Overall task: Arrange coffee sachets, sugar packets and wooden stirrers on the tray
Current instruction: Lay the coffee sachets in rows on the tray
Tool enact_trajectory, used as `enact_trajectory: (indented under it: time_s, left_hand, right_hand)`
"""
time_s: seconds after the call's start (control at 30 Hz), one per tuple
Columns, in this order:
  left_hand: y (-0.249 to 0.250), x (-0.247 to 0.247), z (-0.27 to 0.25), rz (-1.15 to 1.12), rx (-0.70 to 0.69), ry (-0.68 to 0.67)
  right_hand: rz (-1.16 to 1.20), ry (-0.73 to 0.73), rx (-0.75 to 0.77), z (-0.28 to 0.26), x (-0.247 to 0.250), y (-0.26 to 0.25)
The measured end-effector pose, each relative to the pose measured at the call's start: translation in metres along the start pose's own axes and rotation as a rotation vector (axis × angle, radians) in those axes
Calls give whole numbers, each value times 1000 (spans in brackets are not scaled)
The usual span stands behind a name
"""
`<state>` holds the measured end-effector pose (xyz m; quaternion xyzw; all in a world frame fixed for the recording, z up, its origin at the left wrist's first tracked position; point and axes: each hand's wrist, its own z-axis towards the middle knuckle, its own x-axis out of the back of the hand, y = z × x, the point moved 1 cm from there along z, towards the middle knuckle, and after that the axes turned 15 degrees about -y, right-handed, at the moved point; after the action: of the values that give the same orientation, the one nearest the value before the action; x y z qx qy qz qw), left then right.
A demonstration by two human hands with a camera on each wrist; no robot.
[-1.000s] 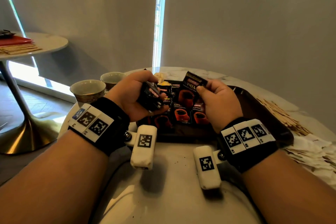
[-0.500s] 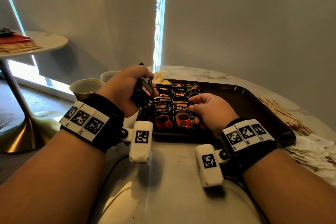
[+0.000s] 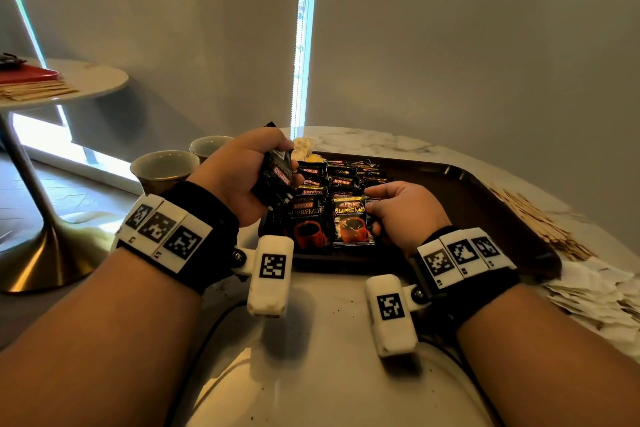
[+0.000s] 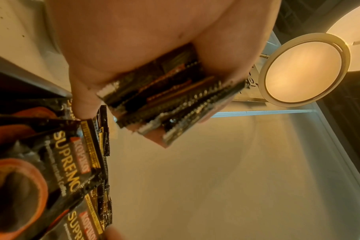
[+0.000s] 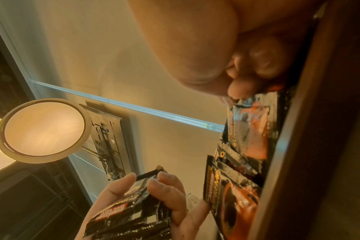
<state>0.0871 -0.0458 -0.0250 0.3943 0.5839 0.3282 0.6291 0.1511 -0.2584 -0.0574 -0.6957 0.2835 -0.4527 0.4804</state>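
White marble table (image 3: 346, 340) underneath everything, veined grey at the far edge

Dark brown tray (image 3: 485, 198) on it, just beyond both wrists, bare along its right half

Second round table (image 3: 97, 80) well off to the left on a brass foot, with a red flat item and pale strips on top

Pale heap of sugar packets (image 3: 595, 295) on the marble, outside the tray, by its near right corner

Loose spread of wooden stirrers (image 3: 540, 222) likewise outside the tray, along its right rim, just beyond the sugar

Left hand (image 3: 239, 177) raised over the tray's left edge, fingers and thumb clenched round a stack of sachets (image 3: 273, 180); seen from the wrist as several black foil sachets held edge-on between thumb and fingers

Right hand (image 3: 405, 211) low over the tray's near side, thumb and curled fingers grasping the right edge of the front sachet (image 3: 351, 222), index finger stretched out over the rows behind

Two ceramic cups (image 3: 162, 166) side by side on the table, left of the tray, behind the left hand

Black coffee sachets (image 3: 341, 180) laid in overlapping rows on the tray's left half, red brand labels facing up

Front sachet flat in the nearest row, picture of a red cup upward, touching a matching neighbour sachet (image 3: 306, 224) on its left
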Motion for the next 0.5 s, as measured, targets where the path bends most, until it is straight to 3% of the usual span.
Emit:
enact_trajectory:
  time_s: [0.23, 0.5]
  left_hand:
    - [-2, -2, 2, -8, -29, -21]
    - [2, -5, 0, 4, -140, 45]
  right_hand:
    - [16, -19, -10, -1, -2, -1]
    - [76, -59, 6, -6, -4, -6]
